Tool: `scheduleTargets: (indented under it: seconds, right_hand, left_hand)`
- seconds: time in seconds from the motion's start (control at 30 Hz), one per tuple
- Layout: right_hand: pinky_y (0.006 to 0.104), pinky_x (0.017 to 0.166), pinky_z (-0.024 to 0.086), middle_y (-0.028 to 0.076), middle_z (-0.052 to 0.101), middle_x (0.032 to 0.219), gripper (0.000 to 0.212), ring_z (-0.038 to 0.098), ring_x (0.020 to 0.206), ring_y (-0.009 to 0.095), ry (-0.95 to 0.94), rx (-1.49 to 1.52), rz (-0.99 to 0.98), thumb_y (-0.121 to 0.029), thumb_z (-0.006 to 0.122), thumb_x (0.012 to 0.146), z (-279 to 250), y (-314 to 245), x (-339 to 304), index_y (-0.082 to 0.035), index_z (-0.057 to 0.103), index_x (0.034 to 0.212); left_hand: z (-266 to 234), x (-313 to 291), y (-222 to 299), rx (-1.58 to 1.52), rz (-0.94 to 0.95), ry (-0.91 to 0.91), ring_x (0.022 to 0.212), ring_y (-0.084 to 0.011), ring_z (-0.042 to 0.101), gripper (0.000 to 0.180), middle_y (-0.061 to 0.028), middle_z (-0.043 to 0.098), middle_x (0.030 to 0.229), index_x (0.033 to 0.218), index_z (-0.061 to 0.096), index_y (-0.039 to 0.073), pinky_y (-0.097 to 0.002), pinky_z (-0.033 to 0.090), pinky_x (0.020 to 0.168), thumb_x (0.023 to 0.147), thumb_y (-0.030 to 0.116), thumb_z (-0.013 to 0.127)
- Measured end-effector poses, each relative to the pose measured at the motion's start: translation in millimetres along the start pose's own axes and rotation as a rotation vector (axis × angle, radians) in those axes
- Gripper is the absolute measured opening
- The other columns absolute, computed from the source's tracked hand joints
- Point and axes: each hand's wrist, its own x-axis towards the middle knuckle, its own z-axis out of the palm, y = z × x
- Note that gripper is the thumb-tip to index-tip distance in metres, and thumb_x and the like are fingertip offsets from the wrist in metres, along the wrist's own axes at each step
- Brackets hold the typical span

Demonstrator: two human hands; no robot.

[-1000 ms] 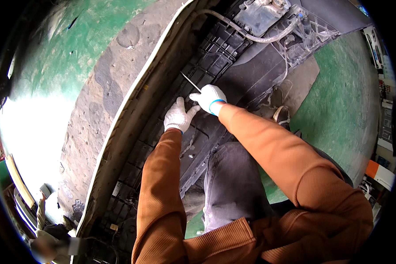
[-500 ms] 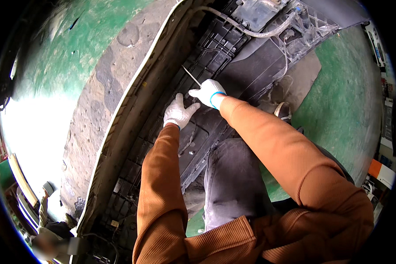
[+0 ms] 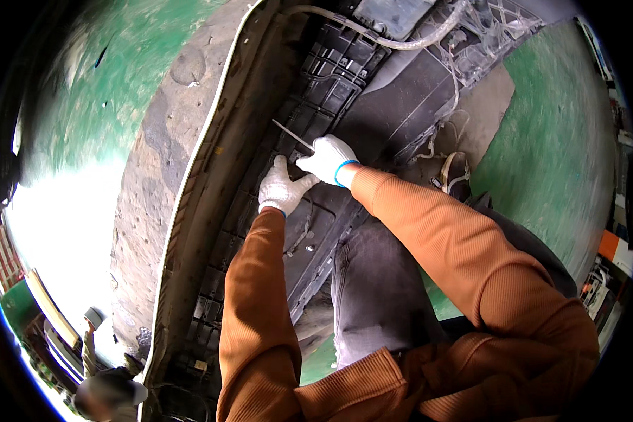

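A car bumper (image 3: 211,151), its hollow inner side facing up, lies in front of me with black plastic parts (image 3: 334,70) inside it. My right hand (image 3: 327,159), in a white knitted glove with a blue cuff, is closed round a thin metal rod (image 3: 293,134). The rod points up and left; its other end is hidden in the fist. Close beside it, my left hand (image 3: 283,187), gloved too, rests on the black plastic with thumb and forefinger spread apart. Nothing shows in its grasp, and what lies under its fingers is hidden.
A translucent hose (image 3: 408,44) runs across the top of the bumper. My bent leg (image 3: 380,288) is close on the near side, my shoe (image 3: 456,172) farther right. Grey padding (image 3: 148,211) lies on the green floor (image 3: 548,141). Another person (image 3: 109,394) is at lower left.
My right hand has shifted slightly down and left with the rod, closer to the left hand. The view has moved a little; the person at lower left appears lower and farther right.
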Motion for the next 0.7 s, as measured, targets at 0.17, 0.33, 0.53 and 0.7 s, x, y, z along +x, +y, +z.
scheduleTargets:
  seconds: [0.17, 0.33, 0.53, 0.7]
  right_hand:
    - [0.0473, 0.090, 0.059, 0.029, 0.074, 0.109, 0.054, 0.074, 0.103, 0.040, -0.085, 0.067, 0.080, -0.046, 0.075, 0.085, -9.2, -7.1, -3.4, 0.003, 0.077, 0.108]
    - [0.0469, 0.096, 0.058, 0.028, 0.068, 0.128, 0.059, 0.070, 0.115, 0.040, -0.113, 0.054, 0.120, -0.046, 0.074, 0.091, -12.1, -17.8, -5.1, 0.004, 0.072, 0.122]
    - [0.0471, 0.097, 0.057, 0.029, 0.065, 0.132, 0.063, 0.069, 0.118, 0.041, -0.096, 0.062, 0.140, -0.047, 0.073, 0.093, -13.1, -8.9, -6.3, 0.006, 0.068, 0.127]
    - [0.0477, 0.097, 0.056, 0.031, 0.064, 0.130, 0.062, 0.068, 0.116, 0.043, -0.127, 0.087, 0.113, -0.048, 0.073, 0.092, -12.6, -9.9, -6.0, 0.007, 0.070, 0.121]
  left_hand:
    - [-21.0, -3.1, -1.6, -0.041, 0.024, -0.206, 0.133, -0.0424, 0.058, 0.117, -0.0337, 0.059, 0.140, 0.151, 0.038, -0.010, -0.0440, 0.046, 0.111, 0.071, 0.058, 0.089]
    - [-19.1, 6.6, -42.1, -0.062, 0.202, -0.245, 0.140, -0.0424, 0.053, 0.097, -0.0334, 0.054, 0.147, 0.157, 0.032, -0.009, -0.0411, 0.042, 0.116, 0.086, 0.035, 0.081]
    - [-11.7, 2.9, -32.2, -0.052, 0.213, -0.166, 0.141, -0.0442, 0.050, 0.082, -0.0344, 0.052, 0.148, 0.157, 0.035, -0.008, -0.0437, 0.040, 0.117, 0.092, 0.025, 0.074]
    - [-4.6, 2.4, -43.2, -0.060, 0.222, -0.115, 0.140, -0.0435, 0.051, 0.079, -0.0327, 0.054, 0.147, 0.156, 0.039, -0.006, -0.0436, 0.041, 0.116, 0.090, 0.022, 0.074]
